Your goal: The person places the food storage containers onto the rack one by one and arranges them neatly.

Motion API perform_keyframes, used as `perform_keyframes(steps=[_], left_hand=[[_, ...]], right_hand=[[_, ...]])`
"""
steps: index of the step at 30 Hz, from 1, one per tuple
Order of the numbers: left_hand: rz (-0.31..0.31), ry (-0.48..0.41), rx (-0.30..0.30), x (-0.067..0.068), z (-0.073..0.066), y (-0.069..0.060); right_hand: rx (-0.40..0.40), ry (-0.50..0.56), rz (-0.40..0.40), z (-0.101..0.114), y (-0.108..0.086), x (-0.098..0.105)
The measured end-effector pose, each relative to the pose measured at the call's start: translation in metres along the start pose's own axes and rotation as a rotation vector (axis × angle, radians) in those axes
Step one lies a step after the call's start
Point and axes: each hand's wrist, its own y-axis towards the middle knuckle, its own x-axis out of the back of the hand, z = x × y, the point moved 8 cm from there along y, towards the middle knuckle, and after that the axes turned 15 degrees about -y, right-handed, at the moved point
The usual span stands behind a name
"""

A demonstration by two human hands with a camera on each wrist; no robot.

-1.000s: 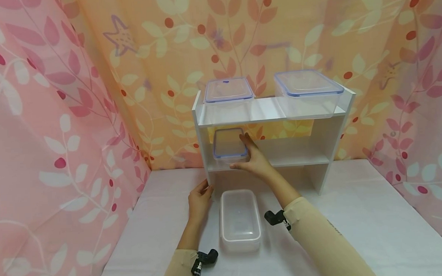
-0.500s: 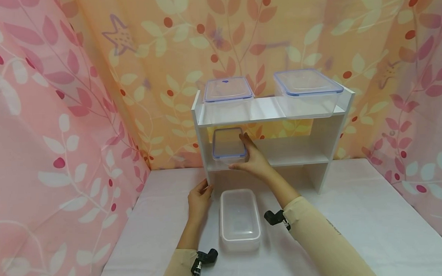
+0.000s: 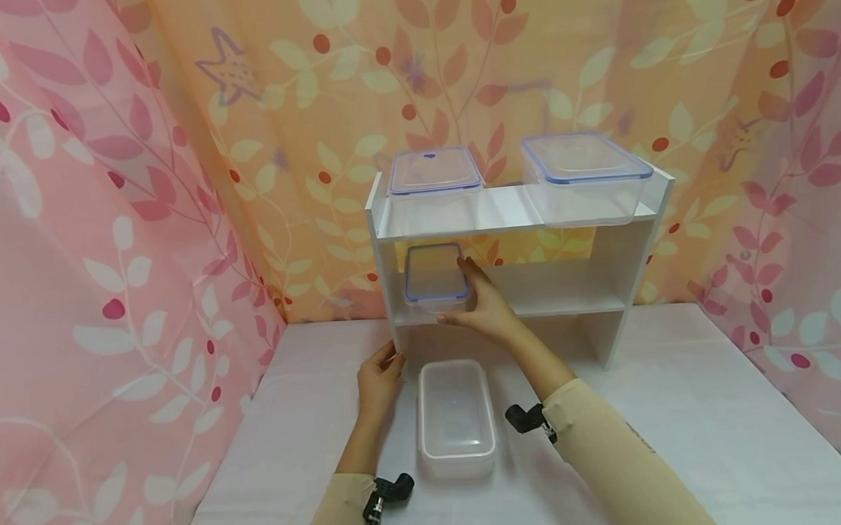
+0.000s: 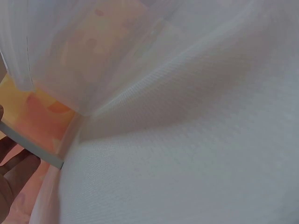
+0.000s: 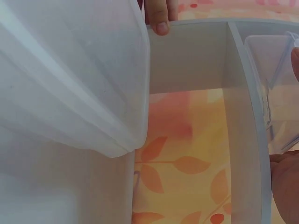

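Note:
A small clear food container (image 3: 435, 271) with a blue-rimmed lid stands at the left end of the middle level of a white shelf unit (image 3: 567, 284). My right hand (image 3: 484, 303) holds it by its right front corner, thumb low at the front and fingers up along the right side. In the right wrist view the food container (image 5: 273, 79) shows behind the shelf board, with part of the hand at the frame's edge. My left hand (image 3: 379, 384) grips the front edge of the unit's left side panel near its foot. Fingers of the left hand (image 4: 18, 170) show around that panel in the left wrist view.
On the white-covered table (image 3: 712, 438), a larger translucent container (image 3: 457, 412) with a whitish lid lies in front of the shelf, between my forearms. Two blue-rimmed containers stand on top, one left (image 3: 434, 173) and one right (image 3: 587, 160). Patterned curtains (image 3: 304, 127) hang around.

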Motion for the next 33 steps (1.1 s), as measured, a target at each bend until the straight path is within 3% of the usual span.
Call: perform_keyframes(steps=[7, 19, 24, 33], left_hand=[[-0.006, -0.009, 0.011, 0.000, 0.000, -0.002], [-0.034, 0.004, 0.032, 0.000, 0.001, -0.001], [-0.026, 0.023, 0.045, 0.000, 0.002, 0.001], [-0.006, -0.024, 0.026, -0.001, -0.001, -0.003]], right_hand=[[0.001, -0.010, -0.013, 0.003, -0.006, 0.003], [-0.004, 0.089, -0.057, 0.004, -0.016, 0.011], [-0.010, 0.100, -0.063, 0.004, -0.023, 0.015], [0.023, 0.111, -0.074, 0.004, -0.037, 0.020]])
